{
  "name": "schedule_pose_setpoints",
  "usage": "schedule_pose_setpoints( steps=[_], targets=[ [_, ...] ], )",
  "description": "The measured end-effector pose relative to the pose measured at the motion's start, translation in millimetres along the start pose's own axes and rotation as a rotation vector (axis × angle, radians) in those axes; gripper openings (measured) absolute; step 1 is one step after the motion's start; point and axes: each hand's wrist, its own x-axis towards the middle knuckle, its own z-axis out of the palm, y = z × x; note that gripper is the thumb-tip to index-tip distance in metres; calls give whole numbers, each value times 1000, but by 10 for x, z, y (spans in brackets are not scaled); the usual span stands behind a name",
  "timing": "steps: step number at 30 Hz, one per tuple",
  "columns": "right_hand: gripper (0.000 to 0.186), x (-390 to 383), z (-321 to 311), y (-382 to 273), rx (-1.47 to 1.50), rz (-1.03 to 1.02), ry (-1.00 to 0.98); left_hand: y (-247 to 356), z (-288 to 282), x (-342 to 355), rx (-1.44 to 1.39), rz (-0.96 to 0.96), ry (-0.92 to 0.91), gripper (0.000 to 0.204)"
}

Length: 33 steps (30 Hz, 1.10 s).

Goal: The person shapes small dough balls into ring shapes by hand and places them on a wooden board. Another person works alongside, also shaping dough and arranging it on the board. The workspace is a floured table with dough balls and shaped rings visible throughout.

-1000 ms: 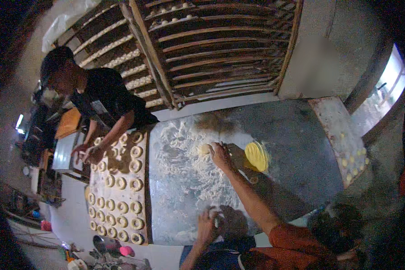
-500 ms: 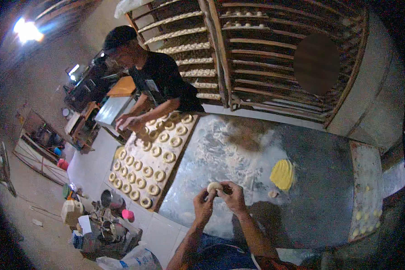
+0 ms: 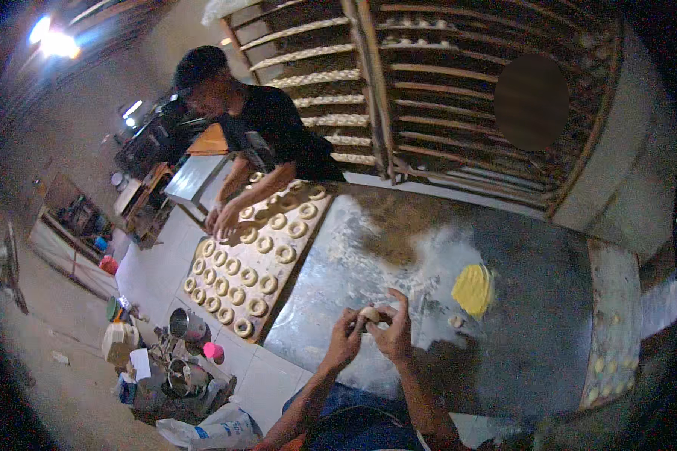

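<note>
Work surface: dark metal-topped table [image 3: 534,331], heavily dusted with white flour [image 3: 429,255] across its middle and toward 10 o'clock.

On the table:
- Long wooden board [image 3: 297,259] at 9 o'clock, running from the near edge toward 12. It carries rows of pale ring-shaped dough pieces [image 3: 248,276].
- Yellow flat scraper-like item [image 3: 473,289] at about 2 o'clock from the table's centre, lying on the flour's edge.
- Small dough lump [image 3: 454,321] just beside it, at its 7 o'clock.
- Second tray [image 3: 613,301] along the 3 o'clock edge, with small pale pieces [image 3: 604,368] at its near end.
</note>
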Motion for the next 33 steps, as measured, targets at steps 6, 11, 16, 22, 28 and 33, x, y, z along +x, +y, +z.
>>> schedule_pose_setpoints(
  steps=[6,11,16,22,28,33],
  targets=[
    [66,148,-71,130,183,183,-299,-183,64,22,-436,-101,82,33],
    [64,413,241,191,594,447,-297,-544,-290,177,-837,-50,25,34],
    [60,707,914,882,-73,599,81,-830,-805,383,-1115,-52,111,27],
    [60,1208,1979,724,-35,345,-172,-908,-1737,1063,144,30,367,26],
    [47,1683,3341,1126,-177,227,67,-1280,-2738,1580,-1189,-108,570,22],
    [58,2000,3691,1539,-598,-141,-430,-1396,-3467,1764,-649,-82,641,27]
  ],
)
